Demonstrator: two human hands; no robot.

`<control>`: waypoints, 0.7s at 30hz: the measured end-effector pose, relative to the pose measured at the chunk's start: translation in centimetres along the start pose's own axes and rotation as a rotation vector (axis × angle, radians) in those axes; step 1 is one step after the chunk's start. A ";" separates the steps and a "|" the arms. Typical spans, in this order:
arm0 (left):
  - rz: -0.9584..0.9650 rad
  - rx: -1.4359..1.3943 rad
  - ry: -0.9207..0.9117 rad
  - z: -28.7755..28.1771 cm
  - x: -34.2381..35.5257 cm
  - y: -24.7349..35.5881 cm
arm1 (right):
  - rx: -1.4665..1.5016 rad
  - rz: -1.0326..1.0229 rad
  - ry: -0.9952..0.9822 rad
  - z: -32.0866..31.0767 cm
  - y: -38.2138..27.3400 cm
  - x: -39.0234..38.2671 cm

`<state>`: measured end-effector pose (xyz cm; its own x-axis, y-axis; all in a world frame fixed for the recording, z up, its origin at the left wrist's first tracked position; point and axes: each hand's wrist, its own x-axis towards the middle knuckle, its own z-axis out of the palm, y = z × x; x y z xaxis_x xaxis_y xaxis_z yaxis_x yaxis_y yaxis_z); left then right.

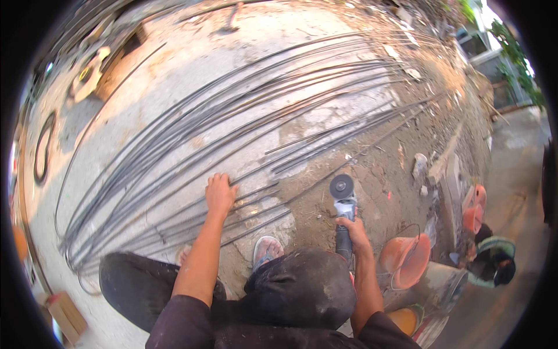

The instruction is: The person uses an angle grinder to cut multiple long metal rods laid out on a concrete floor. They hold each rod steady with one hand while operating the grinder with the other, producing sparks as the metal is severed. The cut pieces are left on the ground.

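My right hand [356, 229] is wrapped round the body of an angle grinder [344, 214], whose dark disc [341, 186] points away from me above the dirt. I cannot tell whether the disc is spinning. To the left, my left hand [220, 195] reaches down to the long steel bars [192, 125]. Its fingers curl over one bar, with the thumb on the near side; the fingertips are hidden. The bars fan out to the far right and bunch together at the left, where they bend round. Shorter bars [256, 215] lie between that hand and my sandalled foot [268, 250].
Orange buckets [405, 260] and a green-rimmed tub [493, 262] stand at my right, near wooden boards [451, 186]. A hammer-like tool [232, 18] lies far ahead. At left are a black loop [43, 148], a wooden box [119, 65] and a cardboard box [67, 317].
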<state>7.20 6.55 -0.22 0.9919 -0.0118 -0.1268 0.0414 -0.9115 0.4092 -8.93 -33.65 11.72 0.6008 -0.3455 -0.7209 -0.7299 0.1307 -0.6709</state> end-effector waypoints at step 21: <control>-0.023 -0.296 -0.446 -4.6 3.9 -0.1 | 0.181 0.003 0.015 -2.3 2.5 -2.2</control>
<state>11.58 8.48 3.41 0.8455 -0.2255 -0.4840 0.1584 -0.7597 0.6307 -12.82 -34.69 11.99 0.5929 -0.3587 -0.7209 -0.6600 0.2963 -0.6903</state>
